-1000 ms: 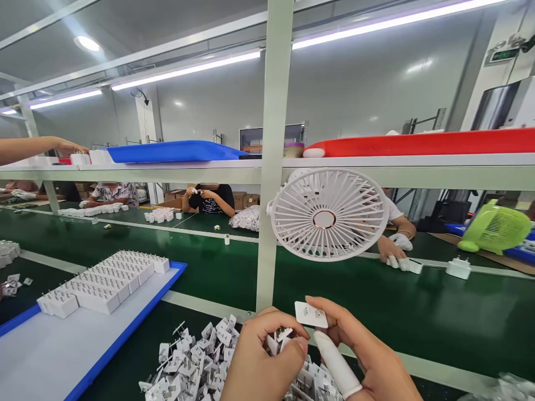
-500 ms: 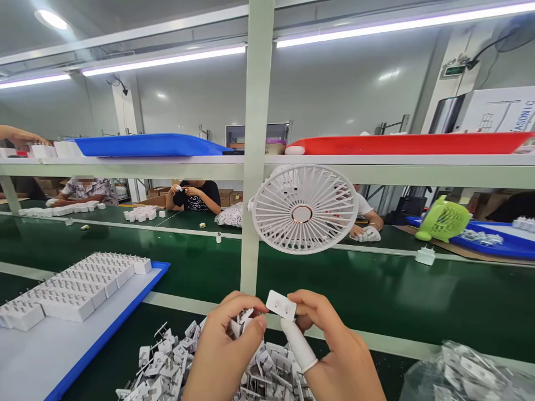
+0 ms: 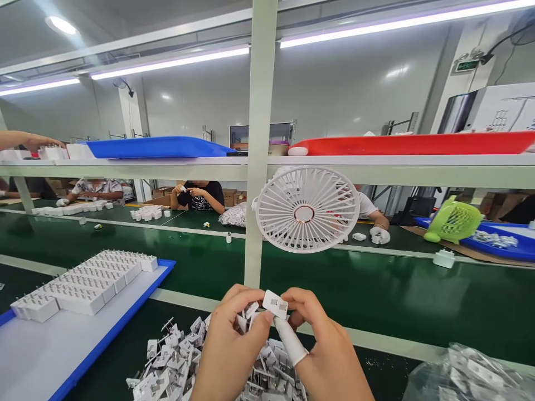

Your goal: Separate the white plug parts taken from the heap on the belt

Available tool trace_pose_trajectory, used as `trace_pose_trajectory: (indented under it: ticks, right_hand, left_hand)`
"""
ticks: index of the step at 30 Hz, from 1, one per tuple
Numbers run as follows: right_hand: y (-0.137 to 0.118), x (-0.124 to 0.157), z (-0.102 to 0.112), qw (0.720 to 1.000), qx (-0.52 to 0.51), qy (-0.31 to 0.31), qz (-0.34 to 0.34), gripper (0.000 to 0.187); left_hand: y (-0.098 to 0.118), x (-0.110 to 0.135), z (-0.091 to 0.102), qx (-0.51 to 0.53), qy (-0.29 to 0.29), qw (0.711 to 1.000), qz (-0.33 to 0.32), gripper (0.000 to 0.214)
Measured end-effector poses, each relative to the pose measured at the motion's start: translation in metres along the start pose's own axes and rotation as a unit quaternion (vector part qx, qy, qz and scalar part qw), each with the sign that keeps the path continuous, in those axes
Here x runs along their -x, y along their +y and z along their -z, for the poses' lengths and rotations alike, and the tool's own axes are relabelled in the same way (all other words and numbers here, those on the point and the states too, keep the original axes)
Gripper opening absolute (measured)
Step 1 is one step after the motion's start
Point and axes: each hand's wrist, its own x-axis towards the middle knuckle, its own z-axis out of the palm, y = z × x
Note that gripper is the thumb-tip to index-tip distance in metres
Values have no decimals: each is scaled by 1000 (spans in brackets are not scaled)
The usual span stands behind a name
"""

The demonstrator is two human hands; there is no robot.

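Between both hands is a small white plug faceplate (image 3: 275, 304) with two metal pieces showing on its face. My right hand (image 3: 330, 345) pinches its right side between the fingers and the thumb, which wears a white finger cot (image 3: 290, 341). The fingertips of my left hand (image 3: 234, 340) are at the plate's left edge. More white plug parts (image 3: 249, 309) sit inside the curl of my left hand, partly hidden by its thumb. Below both hands spreads a heap of loose white plug faceplates with metal pins (image 3: 171, 356).
Left, a blue-rimmed tray (image 3: 121, 323) bears rows of white chargers (image 3: 90, 284), pins up. A clear bag of parts (image 3: 472, 376) lies at the right. A post (image 3: 259, 111) with a white fan (image 3: 307, 211) stands ahead. Co-workers sit beyond the green conveyor belt (image 3: 200, 259).
The faceplate has tilted in my fingers, so its metal pieces now show clearly. My hands have drawn closer together. The view has shifted slightly, moving the surroundings right.
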Motion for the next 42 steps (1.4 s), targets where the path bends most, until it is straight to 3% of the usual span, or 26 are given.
trace_pose_trajectory:
  ticks: [3,6,10,13,17,21,23,26,28,34,36,40,42]
  right_hand:
    - [5,-4,-3,996,59,-64,-19,32]
    - [8,-3,-10,983,122,-137,-13,30]
    - [9,2,-35,950,195,-243,34,38]
    - [9,4,-52,938,216,-268,50,34]
    - [6,4,-43,954,193,-226,43,35]
    - [-4,5,-17,997,52,-53,19,17]
    - [-10,7,-11,998,-23,-16,55,18]
    - [-15,9,-13,994,-54,-23,94,30]
    - [-16,9,-17,995,-48,-21,86,26]
    - [-13,8,-12,994,-42,-40,94,18]
    - [-12,7,-7,992,-39,-62,106,18]
    - [-8,3,-2,988,-36,-88,125,16]
    - [-5,1,-1,989,-28,-86,121,15]
  left_hand:
    - [-1,-3,14,-15,67,998,7,14]
    - [-3,-4,30,-7,117,992,37,24]
    - [-5,-3,31,20,104,994,41,29]
    - [-7,-3,24,16,93,995,26,28]
    - [-10,-5,18,47,67,996,41,28]
    - [-12,-4,10,150,48,985,69,27]
    - [-12,-3,3,262,45,961,78,24]
    - [-14,-2,-10,429,54,891,135,20]
    - [-16,-1,-15,471,83,861,171,19]
    - [-19,1,-19,461,144,866,127,24]
    - [-19,0,-19,484,159,846,156,21]
    - [-20,-3,-22,539,154,778,284,13]
    - [-21,-3,-25,550,152,761,308,12]
